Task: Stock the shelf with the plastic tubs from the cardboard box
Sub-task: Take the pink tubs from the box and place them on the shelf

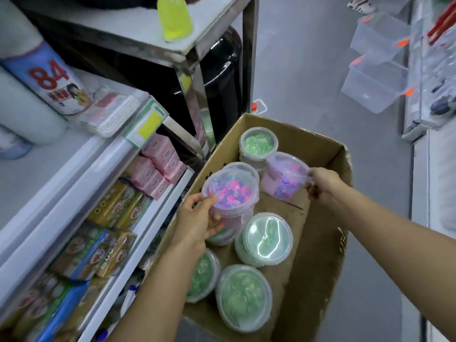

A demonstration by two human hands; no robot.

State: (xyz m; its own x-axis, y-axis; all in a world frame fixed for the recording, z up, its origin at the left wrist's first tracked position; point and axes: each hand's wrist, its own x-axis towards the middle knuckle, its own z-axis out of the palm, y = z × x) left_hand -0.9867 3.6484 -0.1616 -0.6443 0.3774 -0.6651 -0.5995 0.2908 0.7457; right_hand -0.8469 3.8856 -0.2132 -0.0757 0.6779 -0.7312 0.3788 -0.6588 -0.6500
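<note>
An open cardboard box (323,243) sits on the floor beside the shelf (138,233). Inside it stand several clear plastic tubs with green contents (265,239). My left hand (197,218) grips a tub of pink and blue pieces (230,191) by its side, lifted above the others. My right hand (320,183) pinches the rim of a second pink tub (283,177), which is tilted on its side. One more green tub (258,143) stands at the box's far end.
The shelf at left holds pink packets (158,166), gold and green soap boxes (111,218) and a roll marked 84 (54,80). A metal rack (195,53) with a yellow bottle (175,18) stands behind. Clear bins (375,87) hang at right. Grey floor lies between.
</note>
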